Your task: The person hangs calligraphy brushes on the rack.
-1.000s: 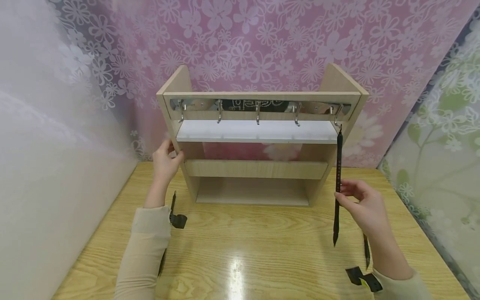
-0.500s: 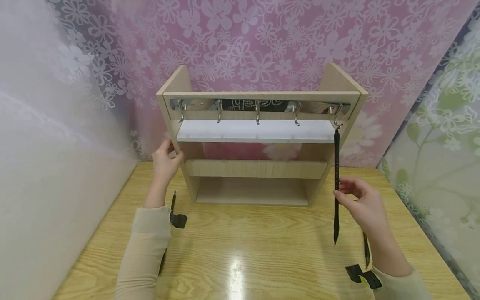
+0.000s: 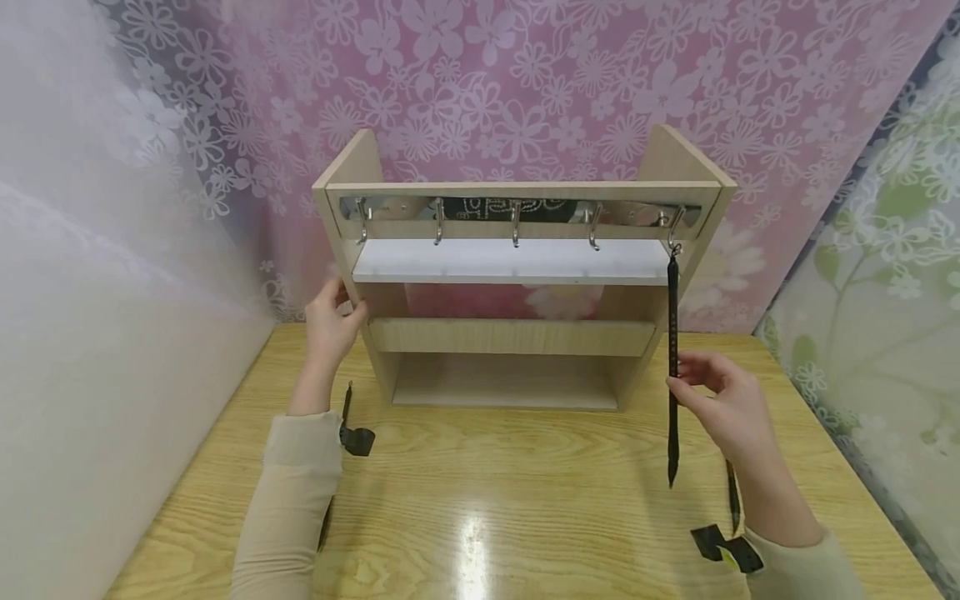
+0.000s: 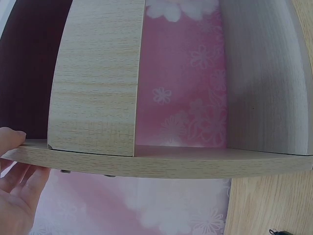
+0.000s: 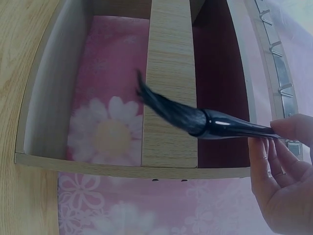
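We saw the right hand (image 3: 726, 408) pinching a black brush (image 3: 672, 317) between thumb and fingers around the middle of its handle, so that it stood nearly upright with its tip pointing down above the table (image 3: 480, 467). The brush's loop sat right at the lower end of the rightmost hook (image 3: 677, 223) — we could not tell whether it was caught there. In the right wrist view we looked along the dark bristles (image 5: 171, 112), which bent to a thin point. The left hand (image 3: 332, 325) gripped the left side panel (image 4: 171, 167) of the wooden rack (image 3: 512, 337), thumb on one face and fingers on the other. Along the rack's top board we counted five hooks on a shiny metal strip (image 3: 405, 208), with a white shelf (image 3: 510, 262) below. On the table we noticed a second brush (image 3: 732, 500) near the right wrist, a black piece (image 3: 707, 543) beside it, and — by the left sleeve (image 3: 277, 500) — a thin dark stick (image 3: 347, 402) with another black scrap (image 3: 361, 442). Behind the rack we had a pink flowered wall (image 3: 480, 83).
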The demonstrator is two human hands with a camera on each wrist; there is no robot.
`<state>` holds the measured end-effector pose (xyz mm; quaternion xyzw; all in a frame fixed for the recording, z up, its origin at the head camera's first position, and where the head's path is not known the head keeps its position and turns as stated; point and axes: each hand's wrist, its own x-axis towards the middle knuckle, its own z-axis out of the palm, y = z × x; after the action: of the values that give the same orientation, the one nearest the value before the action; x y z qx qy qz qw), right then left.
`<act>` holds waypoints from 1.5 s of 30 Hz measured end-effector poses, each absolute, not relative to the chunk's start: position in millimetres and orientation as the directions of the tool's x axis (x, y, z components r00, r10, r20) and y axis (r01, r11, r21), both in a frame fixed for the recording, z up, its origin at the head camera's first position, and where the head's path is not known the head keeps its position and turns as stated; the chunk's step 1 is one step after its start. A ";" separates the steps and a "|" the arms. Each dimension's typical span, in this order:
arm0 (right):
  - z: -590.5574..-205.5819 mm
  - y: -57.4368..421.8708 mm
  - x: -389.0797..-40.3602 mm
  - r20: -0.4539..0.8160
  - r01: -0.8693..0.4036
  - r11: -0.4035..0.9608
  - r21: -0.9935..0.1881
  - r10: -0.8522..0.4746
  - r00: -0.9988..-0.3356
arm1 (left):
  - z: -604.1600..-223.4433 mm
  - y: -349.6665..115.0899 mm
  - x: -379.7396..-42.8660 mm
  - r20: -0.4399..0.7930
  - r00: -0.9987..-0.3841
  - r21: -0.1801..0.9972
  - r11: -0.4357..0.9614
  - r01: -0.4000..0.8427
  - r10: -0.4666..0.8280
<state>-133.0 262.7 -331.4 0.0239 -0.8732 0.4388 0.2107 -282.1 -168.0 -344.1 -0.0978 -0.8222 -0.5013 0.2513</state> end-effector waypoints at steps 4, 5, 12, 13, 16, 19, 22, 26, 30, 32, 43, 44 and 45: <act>-333.6 264.0 -133.9 0.369 -0.212 0.610 -0.764 0.142 -0.919 | -344.0 -167.8 -281.7 0.511 -0.855 0.773 0.483 0.410 -0.092; -334.3 264.4 -134.3 0.364 -0.209 0.607 -0.767 0.143 -0.921 | -344.1 -167.8 -281.7 0.509 -0.856 0.774 0.484 0.409 -0.091; -338.8 264.8 -138.6 0.338 -0.177 0.615 -0.768 0.155 -0.928 | -344.5 -167.8 -281.7 0.506 -0.858 0.774 0.486 0.406 -0.089; -339.2 264.7 -139.1 0.335 -0.168 0.625 -0.763 0.159 -0.929 | -344.5 -167.8 -281.6 0.507 -0.857 0.773 0.487 0.406 -0.090; -340.4 264.1 -140.7 0.322 -0.149 0.632 -0.760 0.168 -0.932 | -344.4 -167.6 -281.4 0.509 -0.856 0.772 0.487 0.407 -0.093; -342.1 263.5 -143.2 0.312 -0.157 0.604 -0.781 0.159 -0.937 | -344.9 -167.3 -282.0 0.510 -0.855 0.772 0.487 0.409 -0.092; -344.2 263.0 -146.6 0.309 -0.180 0.564 -0.806 0.143 -0.940 | -345.4 -167.5 -282.8 0.508 -0.856 0.773 0.487 0.406 -0.093; -345.9 262.2 -150.5 0.312 -0.181 0.570 -0.801 0.140 -0.940 | -345.7 -168.0 -283.7 0.503 -0.859 0.774 0.491 0.399 -0.096; -346.2 261.6 -153.4 0.306 -0.175 0.579 -0.796 0.136 -0.942 | -345.5 -168.3 -283.5 0.503 -0.859 0.773 0.496 0.396 -0.097; -346.1 261.3 -155.1 0.306 -0.175 0.584 -0.792 0.132 -0.943 | -345.6 -168.6 -283.3 0.503 -0.859 0.773 0.495 0.396 -0.098; -349.9 263.8 -168.4 0.319 -0.177 0.635 -0.752 0.116 -0.941 | -345.0 -168.3 -282.3 0.500 -0.861 0.775 0.491 0.397 -0.092; -350.4 263.9 -169.6 0.324 -0.180 0.638 -0.749 0.115 -0.939 | -344.9 -168.2 -282.2 0.499 -0.862 0.776 0.490 0.397 -0.092; -350.7 263.9 -170.5 0.329 -0.184 0.640 -0.746 0.114 -0.937 | -344.8 -168.2 -282.1 0.498 -0.862 0.777 0.489 0.397 -0.092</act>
<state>-170.5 263.9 -350.7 0.0196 -0.8882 0.4241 0.1759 -282.1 -168.2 -344.8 -0.0923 -0.8270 -0.4972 0.2456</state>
